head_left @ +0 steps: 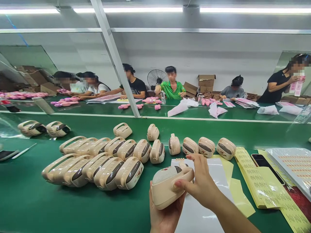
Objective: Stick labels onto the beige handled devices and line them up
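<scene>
A beige portable speaker (166,187) with a carrying handle and a pale mesh face is held tilted above the table. My left hand (165,216) cups it from below, palm up. My right hand (202,183) is at its handle, with the thumb pressed on the side by the handle joint and the fingers curved over the top. Under the hands lies a white sheet (201,213). To the left, two rows of similar speakers (130,173) stand on the green table, and several more (225,149) stand singly behind the sheet.
Yellow label sheets (255,178), a dark phone (267,168) and a white stack of sticker sheets (291,161) lie at right. A white pen-like tool (24,151) is at far left. Across a green bench (155,113), several people handle pink items. A slanted white post (116,58) crosses the view.
</scene>
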`<state>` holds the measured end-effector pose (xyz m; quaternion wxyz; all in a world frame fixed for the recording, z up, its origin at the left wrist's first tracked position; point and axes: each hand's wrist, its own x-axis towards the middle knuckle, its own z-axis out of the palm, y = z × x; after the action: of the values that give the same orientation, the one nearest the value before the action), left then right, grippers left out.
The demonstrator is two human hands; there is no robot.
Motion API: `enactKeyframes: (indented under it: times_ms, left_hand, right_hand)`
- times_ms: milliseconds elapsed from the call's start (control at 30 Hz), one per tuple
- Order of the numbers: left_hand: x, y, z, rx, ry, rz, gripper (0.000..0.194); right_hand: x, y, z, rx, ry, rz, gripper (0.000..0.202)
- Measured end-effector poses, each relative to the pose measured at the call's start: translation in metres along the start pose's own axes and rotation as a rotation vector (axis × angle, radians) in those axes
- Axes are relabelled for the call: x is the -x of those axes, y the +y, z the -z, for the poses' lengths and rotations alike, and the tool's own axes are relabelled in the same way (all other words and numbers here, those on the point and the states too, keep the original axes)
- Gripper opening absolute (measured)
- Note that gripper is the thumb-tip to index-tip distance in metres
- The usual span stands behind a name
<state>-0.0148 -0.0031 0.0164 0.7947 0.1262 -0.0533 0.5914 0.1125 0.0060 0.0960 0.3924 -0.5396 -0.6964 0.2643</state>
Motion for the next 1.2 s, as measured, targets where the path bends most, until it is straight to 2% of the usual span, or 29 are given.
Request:
enactKeyframes:
  times_ms: [100, 200, 267, 300, 367, 400, 467, 533, 600, 700, 800, 900, 1000, 1067, 1200]
  left_hand:
    - [-0.002, -0.001, 0.003, -0.027, -0.082, 0.037, 0.064]
    - [-0.003, 0.004, 0.009, -0.135, -0.108, 0.017, 0.054]
    - [-0.001, 0.009, 0.013, -0.351, -0.081, -0.087, 0.049]
    - [0.001, 0.012, 0.014, -0.520, -0.051, -0.165, 0.062]
    - [0.006, 0.015, 0.015, -0.917, 0.031, -0.332, 0.098]
    - [0.009, 0.016, 0.016, -1.104, 0.065, -0.391, 0.107]
    - [0.013, 0.019, 0.016, -1.357, 0.075, -0.385, 0.107]
    - [0.013, 0.022, 0.017, -1.385, 0.008, -0.295, 0.103]
    - [0.010, 0.025, 0.015, -1.275, -0.049, -0.219, 0.097]
    - [0.005, 0.026, 0.002, -1.184, -0.074, -0.165, 0.084]
    - [0.004, 0.024, -0.013, -1.266, -0.124, -0.163, 0.082]
    - [0.005, 0.023, -0.018, -1.429, -0.217, -0.223, 0.090]
    - [0.006, 0.024, -0.012, -1.613, -0.305, -0.291, 0.100]
    - [0.007, 0.024, -0.008, -1.663, -0.325, -0.313, 0.102]
    - [0.009, 0.024, -0.004, -1.647, -0.255, -0.294, 0.099]
  right_hand:
    - [-0.007, 0.015, 0.005, -0.110, -0.113, -0.016, 0.063]
    - [-0.014, 0.030, 0.020, -0.200, 0.001, -0.012, 0.058]
    - [-0.015, 0.034, 0.031, -0.267, 0.077, -0.027, 0.047]
    - [-0.013, 0.032, 0.035, -0.303, 0.064, -0.031, 0.043]
    - [-0.008, 0.024, 0.041, -0.360, -0.040, -0.032, 0.035]
    - [-0.005, 0.018, 0.042, -0.369, -0.107, -0.035, 0.032]
    - [0.002, 0.006, 0.043, -0.333, -0.228, -0.042, 0.029]
    - [0.008, -0.003, 0.041, -0.241, -0.295, -0.049, 0.031]
    - [0.010, -0.007, 0.040, -0.158, -0.329, -0.045, 0.035]
    - [0.011, -0.011, 0.041, -0.054, -0.371, -0.003, 0.037]
    - [0.012, -0.015, 0.043, 0.116, -0.403, 0.091, 0.035]
    - [0.014, -0.017, 0.043, 0.245, -0.409, 0.177, 0.034]
    - [0.016, -0.015, 0.039, 0.281, -0.398, 0.193, 0.033]
    - [0.018, -0.011, 0.034, 0.292, -0.367, 0.236, 0.033]
    - [0.025, 0.001, 0.021, 0.353, -0.199, 0.409, 0.035]
